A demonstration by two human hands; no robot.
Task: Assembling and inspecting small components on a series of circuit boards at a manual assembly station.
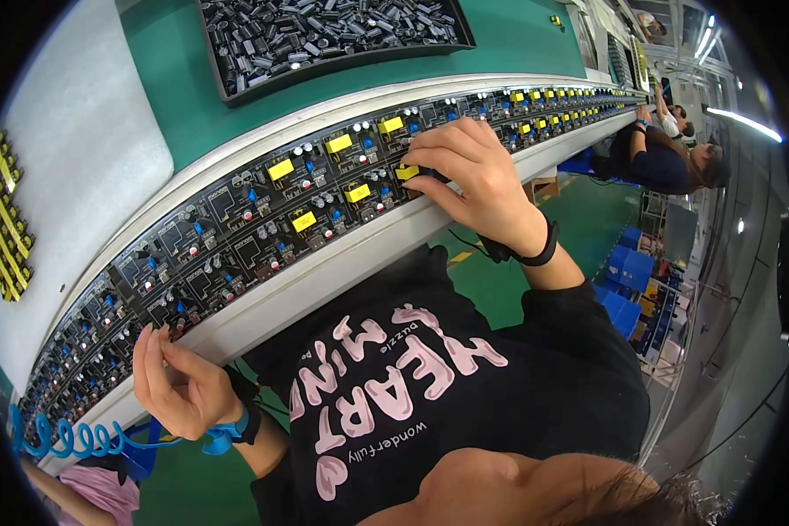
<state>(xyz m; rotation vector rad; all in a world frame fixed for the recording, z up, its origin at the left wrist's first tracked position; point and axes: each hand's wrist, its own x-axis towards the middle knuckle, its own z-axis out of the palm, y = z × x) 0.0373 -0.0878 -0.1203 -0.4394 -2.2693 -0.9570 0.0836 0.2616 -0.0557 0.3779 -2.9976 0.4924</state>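
Observation:
A long row of black circuit boards [263, 223] runs along a rail in front of me, fitted with small blue, white and red parts. My right hand [478, 184] pinches a yellow box-shaped component [407, 173] between thumb and fingers, at the near row of boards. Whether its pins sit in the board is hidden. Similar yellow components [280, 169] stand on boards around it. My left hand [184, 386] is curled at the rail's near edge, farther left, its fingertips close together by a board. What they hold, if anything, I cannot make out.
A black tray [351, 57] full of dark cylindrical parts lies on the green bench beyond the rail. Several yellow components rest in rows [9, 219] on a white sheet [88, 96] at far left. A coiled blue cord [79, 438] hangs near my left wrist. Another person [666, 158] sits at right.

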